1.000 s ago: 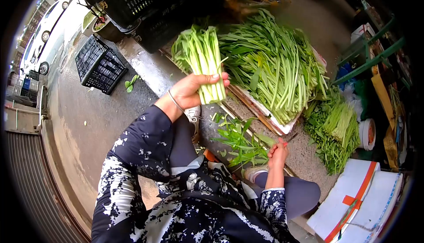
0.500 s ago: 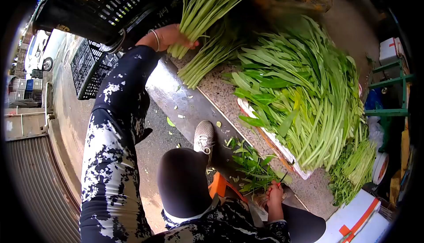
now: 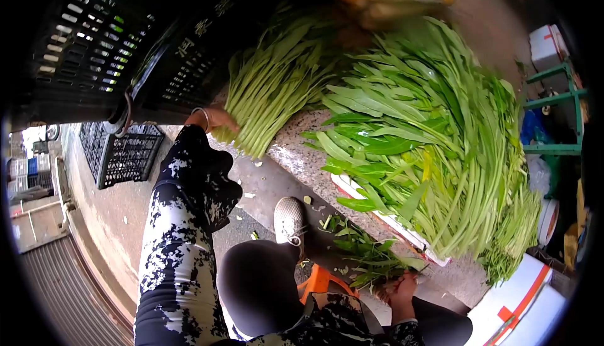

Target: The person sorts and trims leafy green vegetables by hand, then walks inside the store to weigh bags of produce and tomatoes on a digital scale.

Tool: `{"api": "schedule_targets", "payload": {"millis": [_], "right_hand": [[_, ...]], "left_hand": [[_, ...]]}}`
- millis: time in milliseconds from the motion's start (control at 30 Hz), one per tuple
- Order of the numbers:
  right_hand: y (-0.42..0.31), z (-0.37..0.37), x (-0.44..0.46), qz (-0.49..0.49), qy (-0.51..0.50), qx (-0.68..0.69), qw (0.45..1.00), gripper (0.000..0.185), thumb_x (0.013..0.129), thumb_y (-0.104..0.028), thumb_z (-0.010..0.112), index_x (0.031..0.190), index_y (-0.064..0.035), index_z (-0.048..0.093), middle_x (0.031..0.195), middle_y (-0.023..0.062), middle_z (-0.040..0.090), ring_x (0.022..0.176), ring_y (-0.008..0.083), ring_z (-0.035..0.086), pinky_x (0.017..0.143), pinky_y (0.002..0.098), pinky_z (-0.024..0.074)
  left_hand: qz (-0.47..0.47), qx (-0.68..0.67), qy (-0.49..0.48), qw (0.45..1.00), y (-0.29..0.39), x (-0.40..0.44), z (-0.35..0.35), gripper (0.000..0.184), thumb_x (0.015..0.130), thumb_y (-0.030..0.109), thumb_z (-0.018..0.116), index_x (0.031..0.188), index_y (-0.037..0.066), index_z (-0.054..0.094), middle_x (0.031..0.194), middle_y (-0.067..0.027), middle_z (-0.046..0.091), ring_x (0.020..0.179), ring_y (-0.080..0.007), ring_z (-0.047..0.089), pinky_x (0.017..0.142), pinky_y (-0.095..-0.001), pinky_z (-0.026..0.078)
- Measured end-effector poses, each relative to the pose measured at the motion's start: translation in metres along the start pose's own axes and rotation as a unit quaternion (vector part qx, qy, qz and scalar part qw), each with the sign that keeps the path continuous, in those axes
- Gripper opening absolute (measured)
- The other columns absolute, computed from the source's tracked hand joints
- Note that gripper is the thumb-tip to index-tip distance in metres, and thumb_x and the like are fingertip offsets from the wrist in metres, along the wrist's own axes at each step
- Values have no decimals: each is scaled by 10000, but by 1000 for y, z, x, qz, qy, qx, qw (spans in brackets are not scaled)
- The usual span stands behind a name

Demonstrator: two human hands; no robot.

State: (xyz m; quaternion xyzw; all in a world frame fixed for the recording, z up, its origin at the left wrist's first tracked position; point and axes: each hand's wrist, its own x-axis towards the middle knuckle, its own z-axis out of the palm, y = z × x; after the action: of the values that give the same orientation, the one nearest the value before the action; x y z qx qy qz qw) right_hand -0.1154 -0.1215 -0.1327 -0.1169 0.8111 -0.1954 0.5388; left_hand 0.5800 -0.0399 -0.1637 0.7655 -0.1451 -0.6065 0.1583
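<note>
My left hand [image 3: 217,119] is closed round the cut ends of a bunch of long green stalks [image 3: 251,116], which lies beside more stalks [image 3: 296,63] against a black crate; some fingers are hidden. My right hand [image 3: 401,290] is low on the right, a fist by the loose trimmed leaves [image 3: 368,251]. The thin dark blade of its small knife, seen in the earlier frames, barely shows now. A big heap of leafy greens [image 3: 428,138] rests on a white tray [image 3: 402,229] on the stone ledge [image 3: 308,135].
Black crates [image 3: 82,50] stand at upper left, another black crate [image 3: 119,154] on the ground. At right are a smaller greens pile [image 3: 513,236], a green frame [image 3: 553,148] and a white foam box [image 3: 522,302]. An orange stool [image 3: 324,281] is below me.
My left hand has carried its bunch up and left, then lowered it beside other stalks by the crate. The right fist stays low near the leaf scraps. The view has shifted.
</note>
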Motion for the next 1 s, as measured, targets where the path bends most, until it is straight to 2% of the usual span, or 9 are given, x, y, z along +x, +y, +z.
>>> {"api": "schedule_targets", "payload": {"millis": [167, 233, 300, 333, 467, 667, 767, 933, 1000], "right_hand": [[-43, -38, 82, -89, 152, 16, 984, 219, 811, -220, 429, 606, -148, 402, 482, -11, 360, 368, 104, 357, 306, 222, 288], [-70, -61, 106, -116, 42, -6, 992, 214, 794, -306, 508, 853, -102, 484, 622, 29, 490, 503, 139, 491, 374, 274, 415], [-111, -60, 75, -87, 136, -128, 979, 885, 700, -417, 633, 1356, -138, 110, 1282, 164, 363, 1111, 368, 405, 685, 571, 442], [-132, -68, 56, -97, 109, -214, 966, 903, 682, -427, 648, 1362, -130, 133, 1298, 173, 354, 1133, 372, 392, 725, 562, 432], [-186, -133, 4, -402, -62, -464, 787, 536, 731, -325, 626, 1167, -40, 499, 1052, 164, 580, 991, 235, 551, 782, 308, 449], [-193, -212, -68, -316, -43, -442, 838, 410, 765, -273, 605, 1067, 0, 554, 916, 146, 621, 820, 194, 601, 746, 298, 463], [-182, -172, -24, -398, -143, -436, 795, 392, 789, -254, 589, 1074, 12, 543, 959, 150, 606, 833, 208, 589, 735, 296, 465], [-200, -82, 32, -157, -211, -324, 909, 516, 860, -416, 463, 1211, -40, 422, 1144, 149, 505, 1056, 232, 482, 814, 359, 424], [-198, -48, 72, -108, -215, -213, 947, 544, 858, -474, 417, 1186, -41, 437, 1101, 136, 519, 1028, 231, 497, 827, 361, 407]], "left_hand": [[253, 24, 243, 936, -16, -5, 7, 884, 480, 189, 806, 1222, -33, 380, 1089, -179, 545, 942, -258, 551, 817, -333, 448], [195, 161, 410, 876, -7, -15, 17, 1023, 377, 293, 837, 1220, -49, 370, 1113, -218, 525, 990, -289, 533, 868, -340, 429], [286, 199, 548, 761, -18, -35, 39, 827, 497, 251, 790, 1196, -7, 432, 1103, -197, 504, 1049, -294, 462, 899, -362, 379], [316, 162, 559, 749, -20, -53, 56, 716, 581, 204, 746, 1200, 15, 440, 1079, -179, 497, 1041, -281, 448, 896, -355, 366], [291, -174, 190, 921, 41, -245, 185, 446, 732, 31, 611, 1145, -48, 465, 1119, -138, 531, 1052, -208, 496, 921, -297, 371], [286, 23, 34, 957, 60, -339, 280, 528, 655, 137, 740, 1099, -37, 514, 1035, -121, 572, 1012, -228, 526, 923, -340, 369], [290, -21, 30, 956, 111, -299, 292, 626, 727, 260, 673, 1231, 3, 405, 1202, -151, 461, 1141, -259, 417, 944, -376, 336], [-87, -318, 128, 935, 112, -119, 258, 840, 765, 596, 462, 1354, 66, 184, 1394, -133, 201, 1258, -321, 229, 930, -582, 222], [-58, -377, 189, 905, 96, -72, 255, 882, 746, 648, 427, 1355, 63, 172, 1384, -105, 221, 1220, -315, 277, 917, -573, 233]]}}
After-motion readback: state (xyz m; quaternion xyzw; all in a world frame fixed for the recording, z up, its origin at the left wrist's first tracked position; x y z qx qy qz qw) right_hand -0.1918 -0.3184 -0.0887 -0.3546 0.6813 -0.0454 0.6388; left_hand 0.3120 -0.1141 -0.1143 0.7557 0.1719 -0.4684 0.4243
